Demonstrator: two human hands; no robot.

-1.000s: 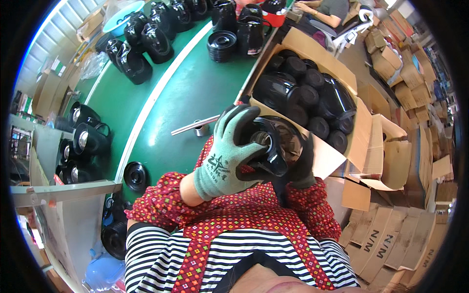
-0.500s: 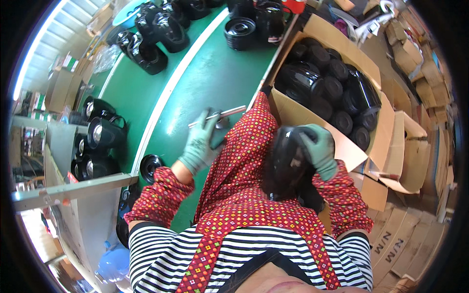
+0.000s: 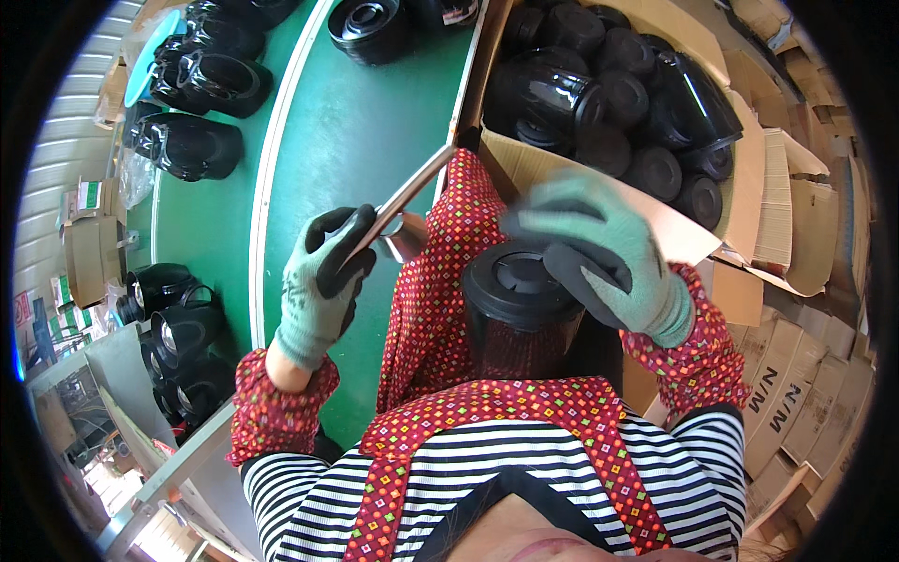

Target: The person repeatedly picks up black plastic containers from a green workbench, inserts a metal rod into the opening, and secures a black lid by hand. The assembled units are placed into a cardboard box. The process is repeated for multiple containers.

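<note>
My left hand (image 3: 323, 286), in a green glove with dark palm, is closed round a long flat metal bar tool (image 3: 405, 195). A short shiny metal cylinder (image 3: 406, 238) sits beneath the bar and looks joined to it. On my lap stands a black glossy jug-like vessel (image 3: 515, 342), its round ridged end with a raised centre (image 3: 521, 273) facing up. Over the right edge of that end is my right hand (image 3: 599, 244), gloved alike, thumb apart from the fingers. Its fingers are smeared by motion; whether the thumb touches the vessel is hard to tell.
To the right an open cardboard box (image 3: 646, 220) holds several black vessels (image 3: 609, 103). A green-topped bench (image 3: 346, 122) lies ahead, bearing stacked black discs (image 3: 368, 28) and black jugs (image 3: 192, 145). Flattened cartons (image 3: 787, 384) lie at the right, a metal frame (image 3: 173, 473) at the left.
The vessel has been turned from tilted to round end up. My right hand has come off its side to above that end. My left hand has raised the bar tool; the view has shifted.
</note>
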